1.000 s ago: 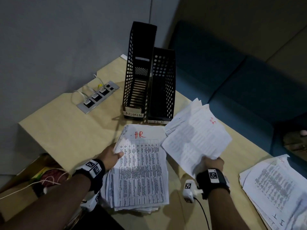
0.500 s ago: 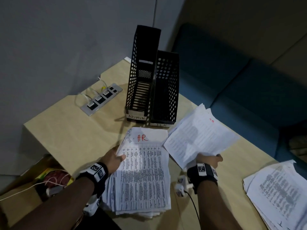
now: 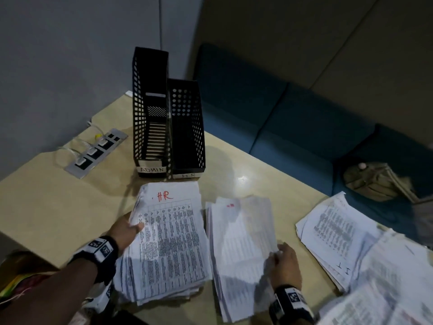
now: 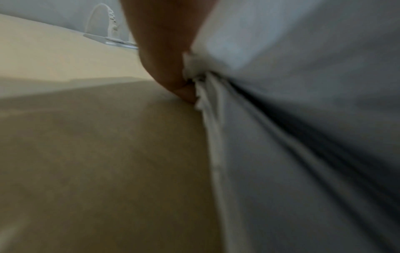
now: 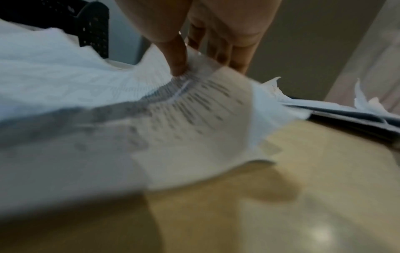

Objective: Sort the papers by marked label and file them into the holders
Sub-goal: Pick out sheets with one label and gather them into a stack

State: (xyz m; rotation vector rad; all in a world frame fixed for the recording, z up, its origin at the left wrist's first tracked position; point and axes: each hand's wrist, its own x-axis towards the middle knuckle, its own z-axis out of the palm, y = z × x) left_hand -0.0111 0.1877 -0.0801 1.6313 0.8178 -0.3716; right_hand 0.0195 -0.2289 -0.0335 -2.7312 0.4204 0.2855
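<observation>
Fingers of right hand: thumb and fingertips pinch the near right edge of a loose sheaf of papers; sheaf lies on the counter at 6 o'clock, a small red mark near its top, too blurred to read.

Fingers of left hand: curled round the left edge of the HR stack; thumb lies on the top sheet, remaining fingers tucked under the pile. Stack sits at 7 o'clock, just beside the sheaf, red "HR" written at its head.

Holders: two black perforated file holders, upright, touching side by side at 11 o'clock on the counter. ADMIN holder, the taller, stands on the left; HR holder on the right, directly beyond the HR stack. No paper shows in either.

IT stack: printed sheets at 3 o'clock, well apart from the sheaf, "IT" marked at its near corner. Further sheets overlap it at 4 o'clock.

Power strip: grey, at 10 o'clock, with white plugs and cable.

Sofa: blue, beyond the counter at 1 o'clock; tan bag on it at 2 o'clock.
</observation>
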